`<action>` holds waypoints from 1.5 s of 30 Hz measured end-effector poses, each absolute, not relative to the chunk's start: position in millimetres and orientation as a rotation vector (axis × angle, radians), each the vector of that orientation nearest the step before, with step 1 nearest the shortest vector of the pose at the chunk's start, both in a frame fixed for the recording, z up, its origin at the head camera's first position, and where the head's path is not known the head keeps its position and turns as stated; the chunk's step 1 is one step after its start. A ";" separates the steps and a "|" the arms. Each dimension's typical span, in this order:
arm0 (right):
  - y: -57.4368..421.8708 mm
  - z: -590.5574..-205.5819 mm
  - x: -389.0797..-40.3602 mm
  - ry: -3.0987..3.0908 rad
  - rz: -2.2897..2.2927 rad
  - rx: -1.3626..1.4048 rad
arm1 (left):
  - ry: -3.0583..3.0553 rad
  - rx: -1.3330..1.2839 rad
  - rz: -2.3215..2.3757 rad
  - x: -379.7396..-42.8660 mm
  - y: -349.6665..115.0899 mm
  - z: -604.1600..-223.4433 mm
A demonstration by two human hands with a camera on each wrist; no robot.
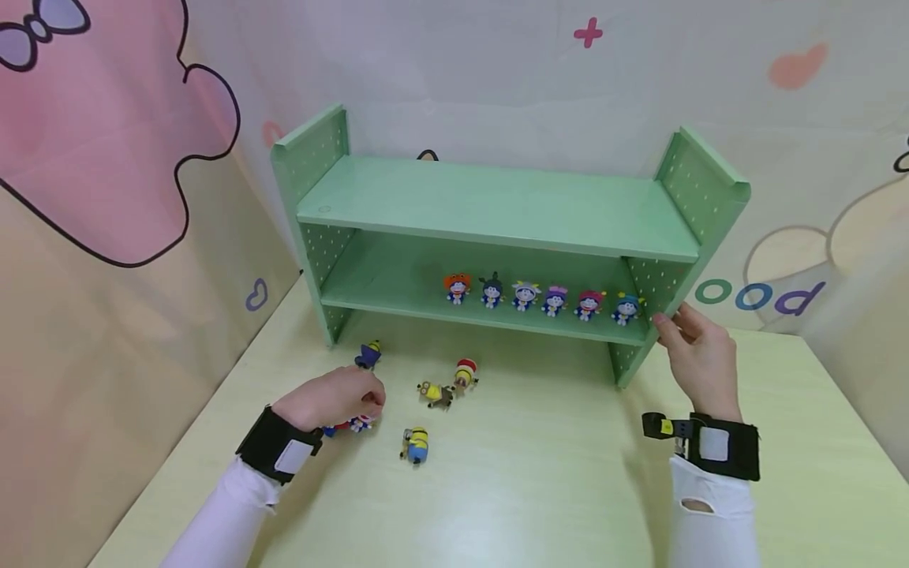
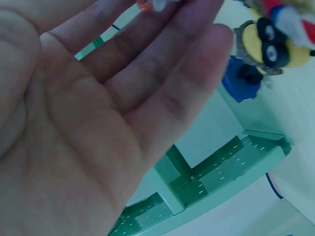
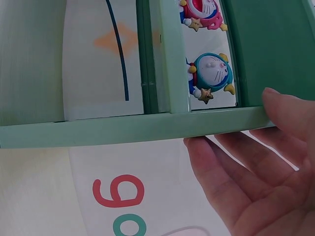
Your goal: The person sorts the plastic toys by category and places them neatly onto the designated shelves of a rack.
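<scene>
My left hand [image 1: 337,398] reaches low over the left of the table, fingertips down among small figurines. Just under it, a white, red and blue figurine [image 1: 362,424] shows partly. In the left wrist view, a white and orange piece [image 2: 158,5] overlaps the fingertips at the top edge; I cannot tell whether they grip it. Beyond those fingers lies a goggled Minion figurine [image 2: 263,44] in blue. My right hand [image 1: 699,355] holds the edge of the green shelf's right side panel [image 3: 123,129], thumb on one side and fingers on the other.
The two-tier green shelf [image 1: 497,197] stands against a printed backdrop. Several blue-and-white figurines in animal hats, such as a teal-hatted one [image 1: 626,308], stand along its lower board. On the table lie Minion figurines: a red-capped one [image 1: 465,375], a brown one [image 1: 435,394] and a blue one [image 1: 415,446].
</scene>
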State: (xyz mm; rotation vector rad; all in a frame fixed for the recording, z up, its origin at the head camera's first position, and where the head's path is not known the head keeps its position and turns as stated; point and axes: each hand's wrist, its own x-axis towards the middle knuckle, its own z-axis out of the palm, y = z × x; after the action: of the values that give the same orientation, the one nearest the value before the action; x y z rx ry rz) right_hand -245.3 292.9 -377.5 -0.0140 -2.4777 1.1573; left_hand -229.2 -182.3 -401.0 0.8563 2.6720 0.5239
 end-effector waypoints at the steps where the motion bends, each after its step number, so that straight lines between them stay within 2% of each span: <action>1: 293.3 -377.2 -245.2 -2.477 1.160 -0.014 | 2.673 0.868 0.536 -230.7 -181.6 -399.7; 12: 296.7 -379.2 -245.0 -2.485 1.141 -0.027 | 2.772 1.054 0.629 -249.0 -174.0 -383.4; 18: 296.9 -378.2 -245.2 -2.484 1.118 -0.019 | 2.837 1.054 0.719 -261.6 -168.0 -369.6; 45: 294.0 -378.8 -247.4 -2.480 1.159 -0.037 | 3.096 0.811 1.173 -305.6 -140.2 -343.9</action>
State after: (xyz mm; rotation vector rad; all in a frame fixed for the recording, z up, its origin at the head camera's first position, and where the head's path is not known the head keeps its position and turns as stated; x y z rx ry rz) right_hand -247.4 294.0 -378.8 -0.0366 -2.4801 1.1593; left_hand -305.6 -140.2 -343.9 0.8108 3.0956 1.1732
